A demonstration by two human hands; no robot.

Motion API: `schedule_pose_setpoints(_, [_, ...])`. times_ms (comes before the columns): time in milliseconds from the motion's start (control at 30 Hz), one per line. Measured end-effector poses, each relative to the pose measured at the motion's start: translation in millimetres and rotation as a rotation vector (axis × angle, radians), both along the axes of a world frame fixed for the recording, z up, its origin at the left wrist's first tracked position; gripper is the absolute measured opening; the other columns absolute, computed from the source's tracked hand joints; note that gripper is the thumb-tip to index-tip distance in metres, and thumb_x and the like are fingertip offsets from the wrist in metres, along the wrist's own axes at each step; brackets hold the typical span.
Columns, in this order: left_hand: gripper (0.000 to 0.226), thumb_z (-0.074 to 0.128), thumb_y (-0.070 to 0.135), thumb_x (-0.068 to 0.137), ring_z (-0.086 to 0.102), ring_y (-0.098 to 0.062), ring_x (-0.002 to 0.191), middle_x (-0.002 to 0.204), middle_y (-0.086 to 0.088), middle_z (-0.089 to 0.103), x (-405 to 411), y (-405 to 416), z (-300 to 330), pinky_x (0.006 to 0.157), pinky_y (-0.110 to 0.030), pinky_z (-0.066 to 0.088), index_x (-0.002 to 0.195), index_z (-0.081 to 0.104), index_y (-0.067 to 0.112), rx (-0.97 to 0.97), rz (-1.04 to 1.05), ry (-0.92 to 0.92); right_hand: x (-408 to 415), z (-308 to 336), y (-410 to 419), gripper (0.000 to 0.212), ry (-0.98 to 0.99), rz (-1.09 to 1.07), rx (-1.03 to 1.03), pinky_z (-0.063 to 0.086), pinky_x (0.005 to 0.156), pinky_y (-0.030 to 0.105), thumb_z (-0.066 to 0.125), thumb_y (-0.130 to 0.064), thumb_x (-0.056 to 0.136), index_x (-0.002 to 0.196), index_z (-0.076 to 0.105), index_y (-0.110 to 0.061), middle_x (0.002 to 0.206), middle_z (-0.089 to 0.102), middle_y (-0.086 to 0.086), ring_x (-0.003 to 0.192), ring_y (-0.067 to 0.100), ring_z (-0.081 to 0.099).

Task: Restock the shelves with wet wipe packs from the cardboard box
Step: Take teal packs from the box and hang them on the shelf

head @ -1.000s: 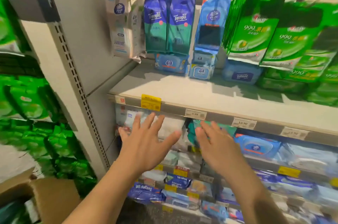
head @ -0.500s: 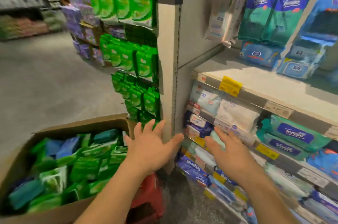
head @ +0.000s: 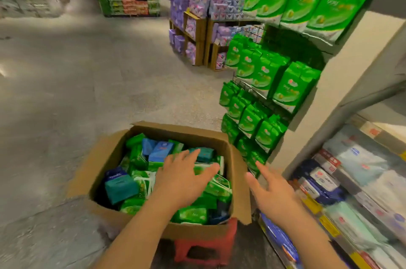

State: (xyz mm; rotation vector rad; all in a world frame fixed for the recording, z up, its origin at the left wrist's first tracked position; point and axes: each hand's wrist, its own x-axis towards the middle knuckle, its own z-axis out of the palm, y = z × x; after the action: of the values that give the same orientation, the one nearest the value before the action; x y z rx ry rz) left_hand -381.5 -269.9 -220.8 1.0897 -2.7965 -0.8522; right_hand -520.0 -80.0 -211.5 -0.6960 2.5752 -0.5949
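Note:
An open cardboard box (head: 105, 156) sits low in front of me, full of green, blue and teal wet wipe packs (head: 140, 183). My left hand (head: 182, 178) hovers over the packs in the box with fingers spread, holding nothing. My right hand (head: 271, 191) is open too, just right of the box's edge, between the box and the shelves (head: 351, 180). The shelves at the right hold rows of white, blue and pale green packs behind price tags.
The box rests on a red plastic stool (head: 204, 246). Green packs (head: 263, 110) hang on the shelf unit's end panel just behind the box. Purple packs fill wooden crates (head: 193, 27) farther back. Grey floor (head: 66, 93) stretches left.
My view has swung left and down from the shelf to the box. Both hands have moved with it; the left hand now hovers over the packs in the box.

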Motion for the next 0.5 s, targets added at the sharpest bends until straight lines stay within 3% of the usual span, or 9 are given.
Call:
schedule_pose_setpoints(67, [0.096,0.019,0.094,0.073,0.016,-0.026,0.148,0.161,0.005,0.025,16.4,-37.4,-5.2,0.118,-0.051,0.023,0.153,0.022,0.041,0.058,0.048,0.012,6.5,-10.2,-41.1,0.102,-0.025,0.066,-0.008,0.020,0.126,0.042,0.019,-0.093,0.072,0.160,0.023,-0.042,0.170,0.019,0.000,0.157,0.020,0.015])
schedule_pose_setpoints(133, [0.096,0.021,0.093,0.073,0.018,-0.027,0.147,0.160,0.004,0.026,30.6,-75.6,-17.8,0.119,-0.049,0.023,0.152,0.025,0.041,0.115,0.098,0.026,16.2,-16.9,-83.5,0.092,-0.036,0.140,-0.021,0.018,0.125,0.036,0.024,-0.084,0.081,0.160,0.026,-0.037,0.169,0.023,-0.002,0.157,0.016,0.013])
schedule_pose_setpoints(200, [0.100,0.021,0.096,0.069,0.022,-0.027,0.146,0.159,0.003,0.030,43.0,-108.3,-28.0,0.119,-0.047,0.023,0.151,0.029,0.040,0.164,0.132,0.046,24.9,-23.0,-120.0,0.077,-0.014,0.185,-0.011,0.020,0.123,0.032,0.033,-0.072,0.094,0.159,0.031,-0.032,0.166,0.030,-0.004,0.155,0.014,0.020])
schedule_pose_setpoints(267, [0.091,0.028,0.089,0.077,0.025,-0.026,0.146,0.159,0.001,0.031,53.6,-140.6,-37.9,0.119,-0.044,0.022,0.151,0.032,0.037,0.221,0.161,0.055,31.0,-31.1,-156.2,0.065,-0.001,0.215,-0.016,0.023,0.119,0.028,0.040,-0.061,0.100,0.157,0.038,-0.029,0.162,0.039,-0.004,0.152,0.014,0.028])
schedule_pose_setpoints(433, [0.084,0.027,0.084,0.081,0.033,-0.018,0.144,0.156,0.003,0.038,71.6,-208.3,-53.4,0.117,-0.038,0.024,0.149,0.040,0.034,0.415,0.269,0.122,42.0,-56.1,-225.3,0.054,-0.066,0.220,-0.016,0.031,0.114,0.030,0.050,-0.051,0.102,0.151,0.048,-0.029,0.153,0.050,-0.004,0.143,0.016,0.042])
schedule_pose_setpoints(500, [0.083,0.031,0.083,0.082,0.041,-0.012,0.137,0.150,0.005,0.046,77.5,-223.7,-58.2,0.114,-0.033,0.030,0.144,0.047,0.031,0.493,0.351,0.217,45.9,-67.9,-244.5,0.050,-0.109,0.221,-0.004,0.040,0.103,0.028,0.054,-0.049,0.101,0.147,0.051,-0.029,0.146,0.057,-0.003,0.133,0.014,0.052])
